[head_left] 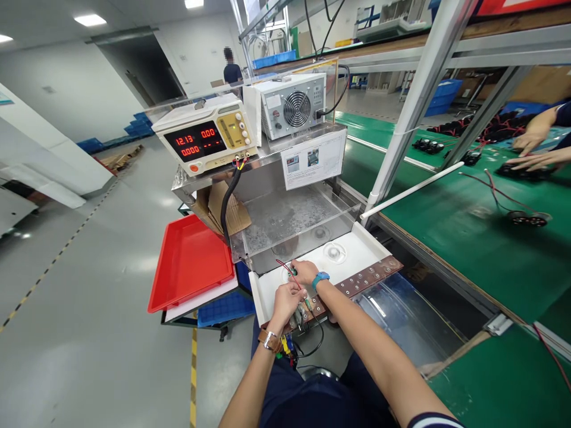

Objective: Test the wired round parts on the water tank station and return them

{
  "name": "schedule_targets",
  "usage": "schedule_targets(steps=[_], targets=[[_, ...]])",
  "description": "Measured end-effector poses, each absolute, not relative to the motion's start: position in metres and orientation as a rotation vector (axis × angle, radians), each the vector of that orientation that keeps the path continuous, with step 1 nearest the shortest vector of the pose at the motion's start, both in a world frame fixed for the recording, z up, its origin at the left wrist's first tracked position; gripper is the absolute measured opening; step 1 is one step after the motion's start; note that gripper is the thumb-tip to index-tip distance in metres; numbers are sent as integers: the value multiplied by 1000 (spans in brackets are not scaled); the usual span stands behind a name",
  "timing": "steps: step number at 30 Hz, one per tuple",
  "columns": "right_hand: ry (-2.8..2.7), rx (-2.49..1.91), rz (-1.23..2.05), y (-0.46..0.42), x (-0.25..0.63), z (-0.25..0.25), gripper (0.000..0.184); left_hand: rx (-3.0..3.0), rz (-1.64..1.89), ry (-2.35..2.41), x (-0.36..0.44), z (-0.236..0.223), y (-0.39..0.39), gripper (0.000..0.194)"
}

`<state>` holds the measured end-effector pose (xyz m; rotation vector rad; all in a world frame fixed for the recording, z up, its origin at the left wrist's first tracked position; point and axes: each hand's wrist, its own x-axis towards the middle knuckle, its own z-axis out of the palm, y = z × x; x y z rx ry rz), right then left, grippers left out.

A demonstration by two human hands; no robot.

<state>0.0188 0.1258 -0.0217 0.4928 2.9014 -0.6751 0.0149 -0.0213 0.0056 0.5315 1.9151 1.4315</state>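
Observation:
My left hand (288,302), with a brown-strapped watch at its wrist, is closed in a pinch on a thin red wire (285,266). Beside its fingertips a green clip (307,304) sits at the brown strip with metal studs (366,277). My right hand (305,272), wearing a blue wristband, is closed just beyond the left one. Its fingertips hold a small green part (292,271), mostly hidden. Both hands are over a white tray (357,245) that carries a round clear holder (334,252). A black cable (322,336) loops below the strip.
A power supply (205,134) showing red digits stands on a metal stand, beside a grey fan unit (292,107). To the left is a red tray (190,261). A co-worker's hands (537,145) handle black parts over the green bench (482,249). A white post (414,101) rises between.

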Motion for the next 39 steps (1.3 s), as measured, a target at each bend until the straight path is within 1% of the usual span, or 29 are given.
schedule_targets(steps=[10, 19, 29, 39], targets=[[2919, 476, -665, 126, 18, -24, 44, 562, 1412, 1943, 18, 9, -21, 15], [2911, 501, -667, 126, 18, -23, 45, 556, 1481, 1916, 19, 7, -22, 20], [2924, 493, -662, 126, 18, -24, 44, 571, 1467, 1955, 19, 5, -24, 20], [2918, 510, -662, 124, 18, -22, 43, 559, 1464, 2009, 22, 5, -25, 14]])
